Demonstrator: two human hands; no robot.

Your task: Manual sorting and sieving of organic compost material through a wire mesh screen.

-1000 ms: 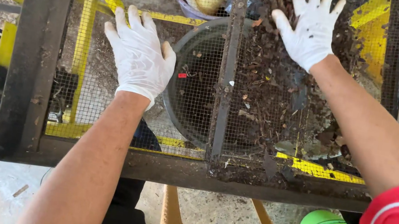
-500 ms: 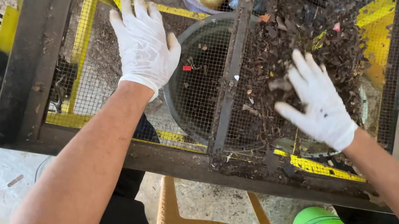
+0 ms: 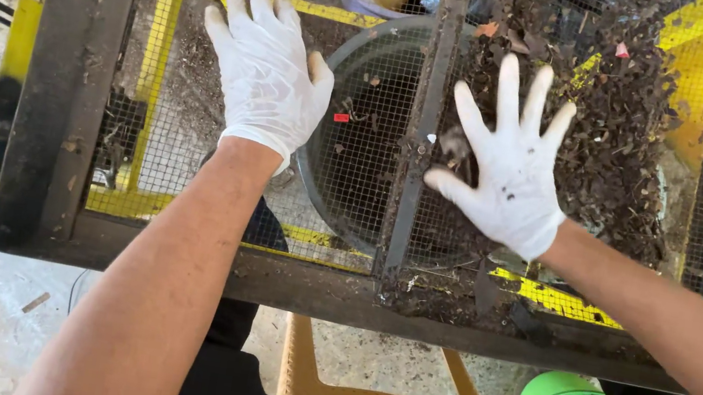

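The right hand (image 3: 509,180) has swung left, now spread flat on the dark debris (image 3: 626,128) (left hand (image 3: 268,72) stays spread on the mesh (image 3: 357,161)), so sieving continues.

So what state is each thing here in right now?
left hand: gloved, flat on the mesh, holding nothing
right hand: gloved, fingers spread, pressed on the debris
mesh sieve: left half nearly bare, right half covered
debris: dark, loose, heaped
dark bucket: open, under the mesh
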